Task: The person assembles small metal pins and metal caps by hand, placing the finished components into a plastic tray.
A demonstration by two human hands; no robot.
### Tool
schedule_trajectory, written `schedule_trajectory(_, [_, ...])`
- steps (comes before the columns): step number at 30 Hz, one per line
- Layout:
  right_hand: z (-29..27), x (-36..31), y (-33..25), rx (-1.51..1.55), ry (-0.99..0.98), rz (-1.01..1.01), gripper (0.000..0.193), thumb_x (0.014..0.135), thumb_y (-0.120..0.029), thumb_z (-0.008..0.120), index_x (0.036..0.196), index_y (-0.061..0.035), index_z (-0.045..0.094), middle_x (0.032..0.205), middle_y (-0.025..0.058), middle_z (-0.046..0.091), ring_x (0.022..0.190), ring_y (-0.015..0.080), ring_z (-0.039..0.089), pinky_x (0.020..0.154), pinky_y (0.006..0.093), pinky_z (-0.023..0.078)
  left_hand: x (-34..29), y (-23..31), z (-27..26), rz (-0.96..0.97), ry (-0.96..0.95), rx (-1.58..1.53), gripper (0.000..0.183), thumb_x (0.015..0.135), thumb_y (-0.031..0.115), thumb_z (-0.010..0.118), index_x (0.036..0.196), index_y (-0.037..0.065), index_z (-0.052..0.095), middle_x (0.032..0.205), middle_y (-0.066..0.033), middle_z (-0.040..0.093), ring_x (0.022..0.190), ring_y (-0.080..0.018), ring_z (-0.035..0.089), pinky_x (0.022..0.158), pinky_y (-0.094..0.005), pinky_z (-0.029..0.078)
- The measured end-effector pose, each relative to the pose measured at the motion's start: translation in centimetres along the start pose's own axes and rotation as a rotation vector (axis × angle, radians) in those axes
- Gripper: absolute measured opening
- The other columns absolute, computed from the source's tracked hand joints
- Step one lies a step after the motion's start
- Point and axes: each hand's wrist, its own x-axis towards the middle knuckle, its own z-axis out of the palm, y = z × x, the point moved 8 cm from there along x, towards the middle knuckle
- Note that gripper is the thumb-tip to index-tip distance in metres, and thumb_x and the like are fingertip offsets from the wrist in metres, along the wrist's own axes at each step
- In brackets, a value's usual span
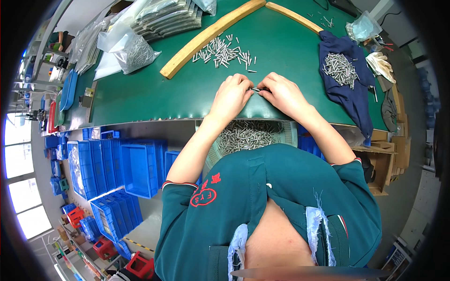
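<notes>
Over the green tabletop (pixel 154 100), my left hand (pixel 232 96) and my right hand (pixel 283 95) meet fingertip to fingertip. Between them is a small silvery metal pin (pixel 255 89), pinched from both sides; whether there is more than one piece I cannot tell. A loose pile of similar metal pins (pixel 222 50) lies just beyond my left hand. Below the table edge, under my wrists, a pale green basket (pixel 293 136) holds a great many of them. Off to the right, another heap of pins (pixel 340 70) rests on a dark blue cloth (pixel 349 105).
Two wooden strips (pixel 213 37) (pixel 295 18) form an angled barrier behind the pile. A clear bag of pins (pixel 136 54) and stacked plastic packets (pixel 166 21) stand at the far left. Blue crates (pixel 140 168) sit below the table on the left. White gloves (pixel 380 65) lie at the right.
</notes>
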Motion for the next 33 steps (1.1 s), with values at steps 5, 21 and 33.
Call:
schedule_trajectory(5, [-0.3,-0.3,-0.1,-0.037,0.03,0.041,0.014,0.08,-0.018,0.064,0.087,-0.0058,0.06,0.088,0.007,0.057,0.085,0.0252,0.059,0.072,0.0373,0.049,-0.9,0.6,-0.3,0.006,0.005,0.002,0.014,0.079,0.012,0.064,0.091,0.005,0.062,0.096,-0.0074,0.057,0.092,-0.026,0.055,0.082,-0.036,0.045])
schedule_trajectory(21, [-0.6,-2.0,-0.7,-0.061,0.096,0.038,0.015,0.079,-0.017,0.063,0.09,-0.0076,0.062,0.088,0.0076,0.057,0.085,0.0259,0.06,0.072,0.0388,0.051,-0.9,0.9,0.2,-0.039,0.029,0.114,0.022,0.077,0.012,0.06,0.099,0.01,0.062,0.095,-0.0083,0.055,0.09,-0.0258,0.054,0.078,-0.0379,0.045])
schedule_trajectory(33, [-0.3,-1.9,-0.9,-0.075,0.089,0.07,0.021,0.076,-0.025,0.068,0.086,-0.0078,0.06,0.085,0.0064,0.056,0.083,0.0247,0.06,0.068,0.038,0.051,-1.8,0.6,-0.2,-0.111,0.069,0.119,0.014,0.076,0.016,0.064,0.086,0.007,0.059,0.088,-0.0076,0.054,0.086,-0.0266,0.053,0.075,-0.0391,0.044])
